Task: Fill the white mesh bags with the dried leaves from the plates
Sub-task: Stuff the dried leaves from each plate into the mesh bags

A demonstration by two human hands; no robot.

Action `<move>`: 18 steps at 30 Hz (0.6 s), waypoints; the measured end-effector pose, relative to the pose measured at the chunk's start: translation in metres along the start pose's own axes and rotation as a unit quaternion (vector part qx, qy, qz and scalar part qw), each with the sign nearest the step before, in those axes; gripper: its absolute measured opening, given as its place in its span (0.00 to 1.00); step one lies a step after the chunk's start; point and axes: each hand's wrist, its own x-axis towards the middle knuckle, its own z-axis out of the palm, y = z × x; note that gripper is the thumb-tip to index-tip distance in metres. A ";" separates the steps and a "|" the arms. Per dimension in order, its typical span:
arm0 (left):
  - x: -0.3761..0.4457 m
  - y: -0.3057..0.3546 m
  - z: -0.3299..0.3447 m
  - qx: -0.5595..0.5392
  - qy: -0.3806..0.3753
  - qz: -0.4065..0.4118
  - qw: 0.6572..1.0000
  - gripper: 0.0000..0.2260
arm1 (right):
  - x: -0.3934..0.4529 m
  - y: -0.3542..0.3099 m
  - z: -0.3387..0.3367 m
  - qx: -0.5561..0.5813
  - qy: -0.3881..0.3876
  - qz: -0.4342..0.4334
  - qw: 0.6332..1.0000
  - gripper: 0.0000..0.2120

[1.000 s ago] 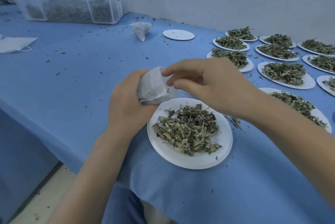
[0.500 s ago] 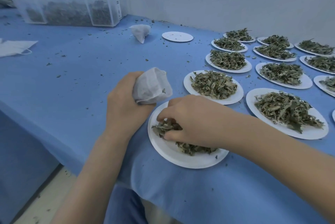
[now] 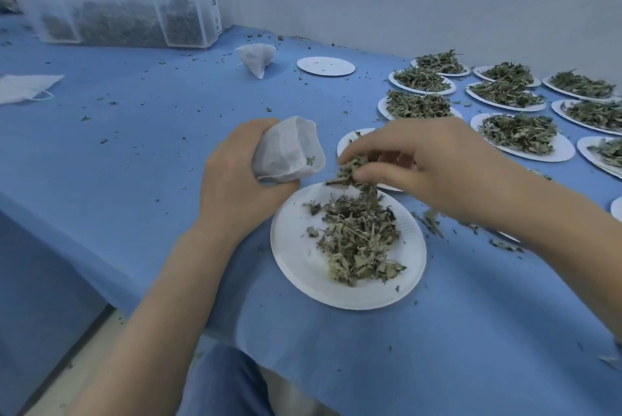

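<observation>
Left hand [image 3: 235, 186] wraps around a white mesh bag [image 3: 287, 149], fingers curled about its body, with the mouth turned toward three o'clock and a leaf scrap caught at the rim. At four o'clock from the bag, the near paper plate [image 3: 296, 267] sits on the blue table cover [image 3: 134, 146] and carries a loose pile of dried leaves [image 3: 356, 240]. Above the plate's twelve o'clock edge, the right hand [image 3: 437, 166] pinches a clump of leaves [image 3: 350, 173] between thumb and fingertips, just beside the bag's mouth, with strands trailing down toward the pile. To do this transfer well, I judge the left hand should keep the mouth gaping and tilted over the plate, so that whatever slips falls back onto it rather than the cover. The right hand should push the clump well past the rim before loosening, since these brittle, tangled leaves probably snag on the mesh. Further toward two o'clock, many full plates [image 3: 521, 136] wait.
</observation>
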 end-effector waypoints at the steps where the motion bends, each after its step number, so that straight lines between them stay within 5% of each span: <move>1: 0.003 0.001 0.001 0.009 -0.010 0.017 1.000 0.20 | 0.000 0.003 -0.002 0.008 0.017 0.006 1.000 0.11; 12: 0.013 0.010 0.013 0.047 -0.049 0.129 0.989 0.20 | 0.003 0.009 0.005 -0.039 0.093 -0.023 0.995 0.12; 18: 0.008 0.013 0.014 0.051 -0.037 0.129 0.990 0.21 | 0.002 0.005 0.020 0.046 0.181 -0.024 0.982 0.10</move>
